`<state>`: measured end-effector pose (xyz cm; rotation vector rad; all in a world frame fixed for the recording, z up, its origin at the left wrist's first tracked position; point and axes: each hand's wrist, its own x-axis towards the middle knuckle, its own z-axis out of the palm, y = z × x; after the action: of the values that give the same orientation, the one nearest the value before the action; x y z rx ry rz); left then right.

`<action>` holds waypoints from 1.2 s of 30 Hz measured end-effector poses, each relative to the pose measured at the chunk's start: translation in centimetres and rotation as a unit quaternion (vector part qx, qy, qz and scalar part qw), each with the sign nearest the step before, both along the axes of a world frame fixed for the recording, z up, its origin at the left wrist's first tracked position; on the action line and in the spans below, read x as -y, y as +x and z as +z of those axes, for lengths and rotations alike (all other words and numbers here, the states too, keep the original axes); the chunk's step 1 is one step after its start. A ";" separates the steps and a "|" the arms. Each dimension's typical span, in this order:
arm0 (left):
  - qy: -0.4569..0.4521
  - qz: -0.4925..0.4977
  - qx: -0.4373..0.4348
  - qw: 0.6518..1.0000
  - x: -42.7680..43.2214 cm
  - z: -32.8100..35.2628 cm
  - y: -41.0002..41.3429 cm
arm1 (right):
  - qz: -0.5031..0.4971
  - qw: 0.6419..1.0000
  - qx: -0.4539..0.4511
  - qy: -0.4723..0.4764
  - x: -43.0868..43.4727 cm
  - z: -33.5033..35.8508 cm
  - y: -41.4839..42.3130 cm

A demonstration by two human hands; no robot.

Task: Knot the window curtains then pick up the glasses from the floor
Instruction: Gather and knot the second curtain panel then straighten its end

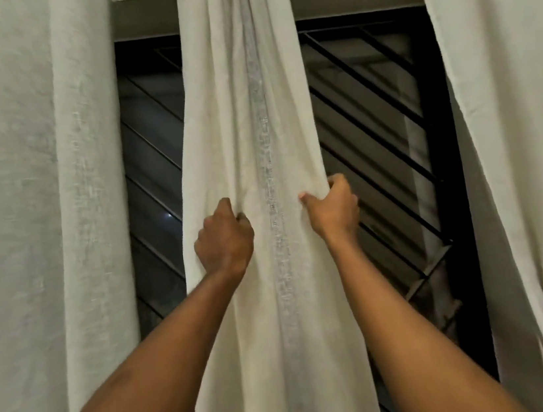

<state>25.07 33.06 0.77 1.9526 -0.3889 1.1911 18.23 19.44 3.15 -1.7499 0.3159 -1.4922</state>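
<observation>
- Head view: a pale, loosely woven middle curtain [259, 173] hangs straight down the centre of the picture, from 12 o'clock to 6 o'clock, in front of a dark window grille [372, 116] with slanted bars.
- The left hand [224, 238], just left of centre, has its grip clenched on the curtain's left edge, fingers curled into the cloth.
- The right hand [332, 208], just right of centre and slightly higher, has its grip clenched on the right edge, with the fabric bunched under the thumb.
- Both bare forearms reach up from the bottom corners.
- A left curtain [82, 196] hangs at 9 o'clock and a right curtain [509, 105] at 3 o'clock. Both are loose and unknotted.
- Step in hand, as I judge it: gathering the middle panel, the start of the knotting. No knot shows anywhere.
- The next move likely calls for drawing both edges together into one rope, then looping it through itself.
- The glasses and the floor are out of view.
- No containers appear here.
</observation>
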 end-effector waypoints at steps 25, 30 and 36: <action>-0.121 -0.071 0.052 0.989 0.9 -13.1 -5.4 | 0.047 0.987 -0.152 -0.011 0.3 -10.4 -1.2; -0.102 -0.107 -0.073 0.986 0.6 -12.7 -5.1 | 0.127 0.978 -0.163 -0.010 0.8 -10.7 -1.7; -0.194 0.010 -0.132 0.972 -3.6 -12.6 -1.8 | 0.097 0.980 -0.169 0.050 4.4 -10.6 -2.7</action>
<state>23.31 36.69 -11.86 1.7403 0.0065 0.9204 15.48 15.07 -7.44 -1.8921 0.3727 -1.0231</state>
